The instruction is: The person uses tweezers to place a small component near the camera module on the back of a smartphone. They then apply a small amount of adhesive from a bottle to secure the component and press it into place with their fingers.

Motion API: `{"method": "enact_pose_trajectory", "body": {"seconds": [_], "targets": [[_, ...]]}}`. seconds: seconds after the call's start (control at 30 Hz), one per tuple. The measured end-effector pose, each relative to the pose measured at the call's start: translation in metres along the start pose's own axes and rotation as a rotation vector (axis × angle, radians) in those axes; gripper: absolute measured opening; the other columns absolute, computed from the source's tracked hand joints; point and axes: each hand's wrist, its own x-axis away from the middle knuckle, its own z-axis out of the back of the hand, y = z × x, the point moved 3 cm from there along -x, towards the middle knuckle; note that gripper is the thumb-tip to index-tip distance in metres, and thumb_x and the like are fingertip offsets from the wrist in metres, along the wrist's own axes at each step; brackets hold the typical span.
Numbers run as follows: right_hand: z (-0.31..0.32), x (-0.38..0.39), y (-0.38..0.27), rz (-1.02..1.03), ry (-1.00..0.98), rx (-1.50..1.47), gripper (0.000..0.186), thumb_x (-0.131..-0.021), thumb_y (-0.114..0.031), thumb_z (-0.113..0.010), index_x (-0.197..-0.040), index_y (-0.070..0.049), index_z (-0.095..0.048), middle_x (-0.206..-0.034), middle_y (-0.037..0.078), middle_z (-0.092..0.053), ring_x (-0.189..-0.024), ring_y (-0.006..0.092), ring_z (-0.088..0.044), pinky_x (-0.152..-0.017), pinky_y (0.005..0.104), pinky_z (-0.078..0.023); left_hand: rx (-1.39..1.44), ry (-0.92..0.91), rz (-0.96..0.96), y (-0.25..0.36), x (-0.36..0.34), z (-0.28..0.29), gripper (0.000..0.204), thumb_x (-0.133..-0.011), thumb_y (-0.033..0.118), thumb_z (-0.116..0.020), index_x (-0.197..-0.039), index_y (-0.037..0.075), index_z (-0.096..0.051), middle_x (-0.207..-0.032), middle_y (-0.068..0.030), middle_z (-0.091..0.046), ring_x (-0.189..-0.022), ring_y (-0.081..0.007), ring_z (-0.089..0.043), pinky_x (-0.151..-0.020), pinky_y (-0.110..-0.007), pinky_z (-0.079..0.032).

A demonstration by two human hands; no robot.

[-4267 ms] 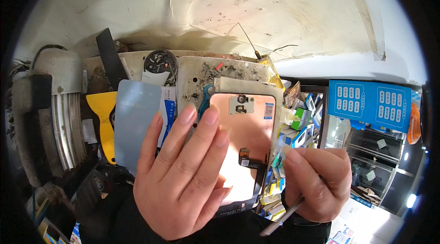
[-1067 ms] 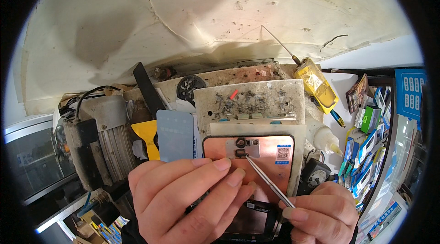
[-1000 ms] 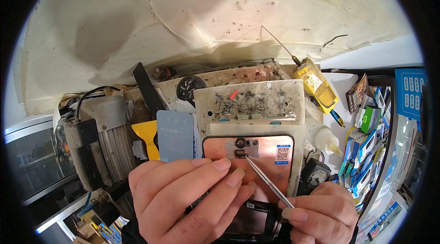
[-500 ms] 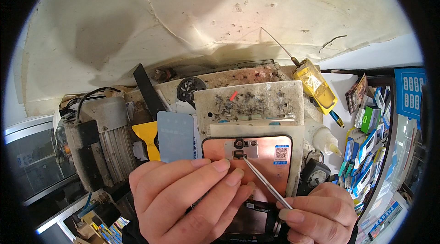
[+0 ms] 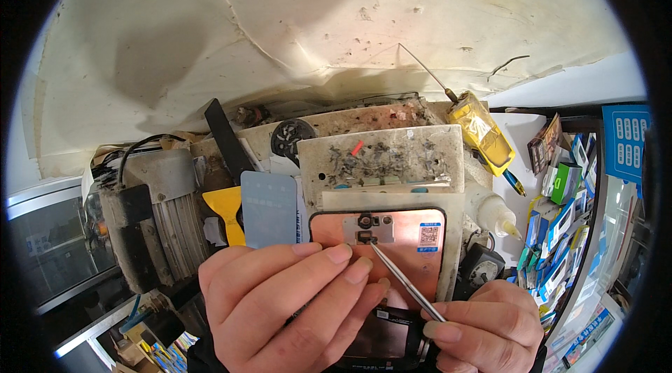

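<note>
In the middle lies an opened phone (image 5: 420,275) with a shiny copper-pink inside, a black frame and a metal camera bracket (image 5: 381,227) near its top. My right hand (image 5: 486,327) pinches metal tweezers (image 5: 406,282), which slant up leftward. Their tips meet the lower camera opening, where a tiny dark piece (image 5: 372,240) shows; whether they grip it I cannot tell. My left hand (image 5: 280,303) lies curled over the phone's left side, fingertips close to the tweezer tips. Its thumb is hidden. A dark screen-like panel (image 5: 381,338) sits at the phone's lower part.
Behind the phone stands a grimy pale block (image 5: 381,163) with dark scraps and a red bit. To the left are a blue-grey card (image 5: 269,208), a yellow scraper (image 5: 224,212) and a ribbed grey machine (image 5: 164,212). A nozzle bottle (image 5: 497,215) and a yellow tool (image 5: 483,135) are at right.
The tweezer tips have shifted slightly at the lower camera opening, which shows a browner inside than before. The right hand has dipped a little; the left hand stays almost still.
</note>
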Motion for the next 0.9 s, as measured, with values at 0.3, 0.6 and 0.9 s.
{"method": "enact_pose_trajectory", "body": {"seconds": [0.3, 0.6, 0.9], "targets": [[0.001, 0.0, 0.002, 0.025, -0.01, -0.003, 0.023, -0.091, -0.012, -0.077, -0.11, 0.002, -0.074, -0.095, 0.016, -0.074, -0.062, 0.0205, -0.065, -0.049, 0.028, -0.045, 0.009, -0.143, 0.321, 0.018, -0.028, 0.004, 0.028, -0.076, 0.015, -0.087, -0.1, 0.007, -0.075, -0.106, -0.0078, -0.072, -0.088, -0.027, -0.068, -0.073, -0.037, -0.052], [-0.001, 0.001, 0.002, 0.03, 0.002, -0.011, 0.024, -0.091, -0.011, -0.077, -0.111, 0.003, -0.074, -0.095, 0.017, -0.074, -0.062, 0.0201, -0.065, -0.049, 0.0278, -0.045, 0.006, -0.158, 0.361, 0.025, -0.027, 0.006, 0.031, -0.074, 0.015, -0.089, -0.101, 0.008, -0.075, -0.106, -0.0066, -0.072, -0.09, -0.0272, -0.068, -0.073, -0.038, -0.052], [-0.008, -0.005, -0.009, -0.106, 0.157, -0.082, 0.021, -0.092, -0.01, -0.076, -0.107, 0.005, -0.073, -0.093, 0.018, -0.073, -0.063, 0.0215, -0.065, -0.051, 0.0288, -0.047, 0.006, -0.164, 0.374, 0.027, -0.028, 0.006, 0.033, -0.072, 0.013, -0.088, -0.102, 0.008, -0.075, -0.106, -0.0067, -0.072, -0.09, -0.028, -0.068, -0.074, -0.038, -0.053]]}}
